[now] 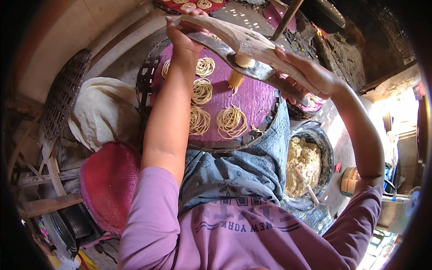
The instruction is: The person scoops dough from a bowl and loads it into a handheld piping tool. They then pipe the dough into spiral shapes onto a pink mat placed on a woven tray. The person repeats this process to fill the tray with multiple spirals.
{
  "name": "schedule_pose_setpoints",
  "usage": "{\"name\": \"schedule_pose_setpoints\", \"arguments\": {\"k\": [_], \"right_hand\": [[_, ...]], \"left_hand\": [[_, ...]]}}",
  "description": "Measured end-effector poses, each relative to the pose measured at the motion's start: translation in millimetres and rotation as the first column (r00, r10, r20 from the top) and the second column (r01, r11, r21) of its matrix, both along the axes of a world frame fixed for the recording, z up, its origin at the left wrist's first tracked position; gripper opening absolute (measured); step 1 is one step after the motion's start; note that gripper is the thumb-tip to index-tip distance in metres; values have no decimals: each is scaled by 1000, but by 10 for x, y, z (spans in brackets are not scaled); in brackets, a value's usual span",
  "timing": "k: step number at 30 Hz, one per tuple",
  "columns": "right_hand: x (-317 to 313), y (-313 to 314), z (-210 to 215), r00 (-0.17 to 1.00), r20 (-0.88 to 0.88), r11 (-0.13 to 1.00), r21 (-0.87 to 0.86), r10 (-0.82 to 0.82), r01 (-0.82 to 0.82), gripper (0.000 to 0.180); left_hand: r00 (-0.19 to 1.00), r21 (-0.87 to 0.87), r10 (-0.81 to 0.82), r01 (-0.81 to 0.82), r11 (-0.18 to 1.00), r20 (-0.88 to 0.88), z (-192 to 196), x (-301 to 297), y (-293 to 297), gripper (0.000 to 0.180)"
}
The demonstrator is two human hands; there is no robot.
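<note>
Fingers (282,54) grip press (256,44) above purple cloth (258,105), floor (242,19) dappled.

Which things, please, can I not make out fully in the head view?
Leftmost noodle coil: head view, partly behind the left forearm.
Inside of the wooden press: head view, hidden by its own body.
Far red tray: head view, cut off by the upper edge.
Upper end of the stick: head view, apparently sunk in the dough.

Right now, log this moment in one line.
left hand: grip on press, left end | right hand: grip on press, right end | strands: below press | coils: on purple cloth
</note>
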State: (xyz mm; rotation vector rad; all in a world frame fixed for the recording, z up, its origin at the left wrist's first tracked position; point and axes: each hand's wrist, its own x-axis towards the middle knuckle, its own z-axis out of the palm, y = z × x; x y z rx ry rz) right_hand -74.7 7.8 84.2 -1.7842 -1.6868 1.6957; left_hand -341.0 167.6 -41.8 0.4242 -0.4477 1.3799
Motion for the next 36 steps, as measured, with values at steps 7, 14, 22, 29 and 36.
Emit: {"name": "schedule_pose_setpoints", "arguments": {"k": [7, 14, 22, 29, 36], "right_hand": [[-69, -210, 244, 995, -54, 996, -21, 82, -84, 72], [-11, -108, 303, 998, 33, 992, 118, 51, -55, 68], [111, -258, 217, 999, -41, 999, -42, 20, -21, 70], [25, -270, 71, 1000, 21, 970, 244, 14, -19, 72], [120, -376, 9, 999, -29, 995, 93, 24, -21, 70]], "left_hand": [[993, 28, 104, -103, 994, -62, 230, -175, -282, 31], [965, -53, 246, -251, 966, -94, 311, -119, -43, 42], [994, -126, 87, -94, 988, -61, 296, -46, -420, 73], [963, -60, 164, -180, 982, -212, 574, -73, -232, 64], [979, -276, 54, -108, 955, -195, 431, 18, -481, 71]]}}
